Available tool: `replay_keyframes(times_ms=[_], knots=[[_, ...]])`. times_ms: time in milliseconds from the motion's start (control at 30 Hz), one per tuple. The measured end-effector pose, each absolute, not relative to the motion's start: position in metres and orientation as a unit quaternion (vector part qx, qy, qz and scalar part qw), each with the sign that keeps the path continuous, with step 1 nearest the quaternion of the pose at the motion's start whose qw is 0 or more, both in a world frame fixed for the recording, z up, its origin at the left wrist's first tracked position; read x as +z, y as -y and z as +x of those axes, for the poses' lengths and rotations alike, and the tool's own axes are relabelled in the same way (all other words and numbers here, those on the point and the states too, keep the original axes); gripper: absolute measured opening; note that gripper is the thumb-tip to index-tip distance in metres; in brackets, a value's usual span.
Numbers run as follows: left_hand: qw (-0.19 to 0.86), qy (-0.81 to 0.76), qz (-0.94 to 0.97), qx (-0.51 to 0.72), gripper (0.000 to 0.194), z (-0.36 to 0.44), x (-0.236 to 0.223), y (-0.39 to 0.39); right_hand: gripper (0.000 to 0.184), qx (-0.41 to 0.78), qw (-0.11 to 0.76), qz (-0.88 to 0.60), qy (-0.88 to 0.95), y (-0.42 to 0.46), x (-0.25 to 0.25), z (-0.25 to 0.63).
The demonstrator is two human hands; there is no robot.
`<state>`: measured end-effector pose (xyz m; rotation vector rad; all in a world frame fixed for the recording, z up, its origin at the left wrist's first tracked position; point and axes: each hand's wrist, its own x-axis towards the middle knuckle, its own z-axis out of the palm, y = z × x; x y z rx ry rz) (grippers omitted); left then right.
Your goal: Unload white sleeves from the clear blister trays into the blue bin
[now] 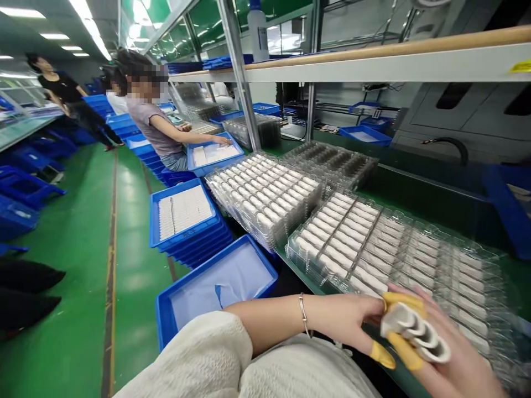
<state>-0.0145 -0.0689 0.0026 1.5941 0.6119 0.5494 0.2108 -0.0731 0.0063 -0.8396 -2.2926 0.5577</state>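
Several white, curved pieces (415, 331) are nested in a short stack at the lower right. My right hand (460, 342) grips this stack between yellow-covered fingers. Close to its left side is my left hand (352, 320), thumb spread away from the fingers, its fingertips partly hidden near the stack. A yellow cover sits on that thumb. Beneath and beyond both hands lies a clear plastic tray (307, 260) with rows of similar white pieces.
Another stack of filled clear trays (265, 193) stands further left. A blue bin (166, 309) lined with pale sheet is beside me, near stacked blue bins (199, 243). A seated co-worker (153, 121) reaches into a bin. A metal post (238, 72) supports a shelf (373, 58).
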Motion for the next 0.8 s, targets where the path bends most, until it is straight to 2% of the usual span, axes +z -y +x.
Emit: replay_keyframes(times_ms=[133, 333, 467, 500, 633, 700, 800], knots=[[0.605, -0.311, 0.684, 0.264, 0.039, -0.043, -0.016, 0.084, 0.046, 0.212, 0.292, -0.250, 0.899, 0.073, 0.000, 0.144], [0.609, -0.338, 0.630, 0.343, 0.019, -0.065, -0.036, 0.101, 0.031, 0.291, 0.264, -0.253, 0.884, 0.076, -0.013, 0.114], [0.623, -0.343, 0.594, 0.377, 0.019, -0.070, -0.033, 0.101, 0.047, 0.307, 0.239, -0.341, 0.856, 0.078, -0.010, 0.117], [0.624, -0.351, 0.586, 0.379, 0.020, -0.070, -0.032, 0.101, 0.046, 0.308, 0.240, -0.362, 0.847, 0.079, -0.007, 0.118], [0.590, -0.392, 0.617, 0.341, 0.023, -0.072, -0.030, 0.096, 0.010, 0.336, 0.229, -0.378, 0.832, 0.083, 0.005, 0.124], [0.564, -0.391, 0.654, 0.319, 0.022, -0.072, -0.032, 0.093, 0.006, 0.350, 0.221, -0.371, 0.831, 0.086, 0.009, 0.126], [0.554, -0.353, 0.694, 0.295, 0.022, -0.069, -0.033, 0.088, 0.012, 0.361, 0.226, -0.361, 0.830, 0.090, 0.010, 0.130]])
